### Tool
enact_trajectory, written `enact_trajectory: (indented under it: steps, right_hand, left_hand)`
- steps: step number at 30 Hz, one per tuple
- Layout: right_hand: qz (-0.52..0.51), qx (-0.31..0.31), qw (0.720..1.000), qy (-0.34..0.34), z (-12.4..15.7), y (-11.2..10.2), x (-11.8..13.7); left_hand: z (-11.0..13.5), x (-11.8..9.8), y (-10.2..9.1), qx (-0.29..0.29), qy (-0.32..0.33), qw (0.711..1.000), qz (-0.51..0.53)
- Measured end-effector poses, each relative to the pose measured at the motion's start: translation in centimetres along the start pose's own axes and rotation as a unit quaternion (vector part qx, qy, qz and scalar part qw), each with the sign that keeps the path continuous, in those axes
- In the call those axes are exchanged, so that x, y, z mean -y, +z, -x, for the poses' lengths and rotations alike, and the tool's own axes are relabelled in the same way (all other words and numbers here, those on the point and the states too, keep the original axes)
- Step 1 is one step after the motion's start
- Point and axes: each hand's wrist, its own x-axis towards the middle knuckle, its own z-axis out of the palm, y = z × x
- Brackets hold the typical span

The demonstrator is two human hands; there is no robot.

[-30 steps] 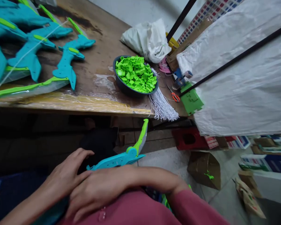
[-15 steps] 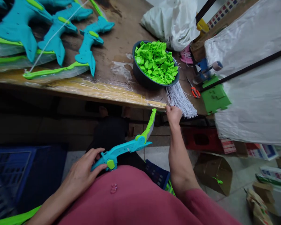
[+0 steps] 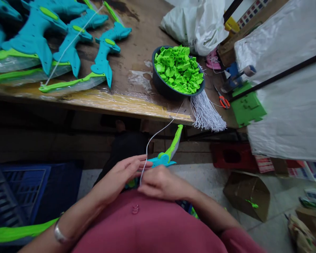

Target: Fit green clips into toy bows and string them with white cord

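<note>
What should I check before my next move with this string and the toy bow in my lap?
1. String held where left hand and right hand meet: ok.
2. String's far end free of the white bundle: cannot tell.
3. Toy bow steady under both hands: ok.
4. String fastened to the bow: cannot tell, hands hide it.
5. Scissors on the table by the bundle: ok.
</note>
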Motion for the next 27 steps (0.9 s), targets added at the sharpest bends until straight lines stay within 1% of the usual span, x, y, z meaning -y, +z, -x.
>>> enact_trajectory:
  steps: [1,2,3,4,5,6,7,8,9,10,11,12,15,16,18,21,25,27]
  right_hand:
    - [-0.019,0.042,0.999,-0.022,-0.3,1.1,0.1]
    - [-0.043,0.067,0.997,-0.021,-0.5,1.9,0.0]
    - [-0.076,0.074,0.994,-0.001,-0.7,2.2,-0.3]
    - [-0.117,0.060,0.991,0.033,-0.7,2.3,-0.6]
    - [-0.171,0.020,0.982,0.072,-0.8,2.1,-1.0]
    - [-0.238,-0.041,0.964,0.109,-0.8,1.7,-1.4]
    - [-0.314,-0.107,0.933,0.138,-0.9,1.2,-1.7]
    - [-0.390,-0.168,0.892,0.154,-1.1,0.6,-1.9]
    - [-0.455,-0.216,0.849,0.160,-1.3,0.0,-2.1]
    - [-0.503,-0.249,0.812,0.158,-1.4,-0.6,-2.2]
    - [-0.530,-0.279,0.786,0.155,-1.6,-1.3,-2.3]
    - [-0.541,-0.309,0.767,0.153,-1.7,-1.9,-2.3]
    - [-0.539,-0.408,0.724,0.136,-1.6,-3.9,-2.1]
    - [-0.533,-0.437,0.713,0.127,-1.4,-4.5,-2.0]
    - [-0.516,-0.480,0.701,0.109,-1.1,-5.4,-1.6]
    - [-0.502,-0.519,0.686,0.089,-0.7,-6.7,-1.2]
    - [-0.523,-0.553,0.647,0.055,0.2,-8.5,-1.3]
    - [-0.518,-0.569,0.637,0.042,0.8,-9.4,-1.4]
  left_hand:
    - [-0.6,-0.1,0.4,-0.004,-0.009,0.998,0.057]
    - [-1.0,-0.3,0.7,-0.014,-0.011,0.995,0.096]
    - [-1.1,-0.4,0.9,-0.022,-0.007,0.993,0.116]
    - [-1.0,-0.6,0.9,-0.021,0.001,0.993,0.114]
    - [-0.7,-0.8,0.8,-0.001,0.009,0.996,0.090]
    - [-0.3,-1.0,0.6,0.038,0.012,0.998,0.052]
    - [0.1,-1.2,0.3,0.087,0.005,0.996,0.006]
    - [0.5,-1.3,0.1,0.134,-0.009,0.990,-0.041]
    - [0.9,-1.3,-0.1,0.170,-0.029,0.982,-0.080]
    - [1.1,-1.2,-0.3,0.190,-0.050,0.974,-0.110]
    - [1.2,-1.1,-0.5,0.195,-0.067,0.970,-0.133]
    - [1.2,-0.9,-0.6,0.187,-0.075,0.968,-0.153]
    - [0.9,-0.2,-1.1,0.161,-0.077,0.964,-0.196]
    - [0.9,0.1,-1.3,0.160,-0.079,0.963,-0.202]
    - [0.9,0.6,-1.8,0.159,-0.085,0.961,-0.208]
    - [1.2,1.5,-2.3,0.159,-0.097,0.959,-0.213]
    - [1.9,2.3,-2.8,0.155,-0.114,0.956,-0.220]
    - [2.3,2.4,-3.0,0.149,-0.113,0.957,-0.222]
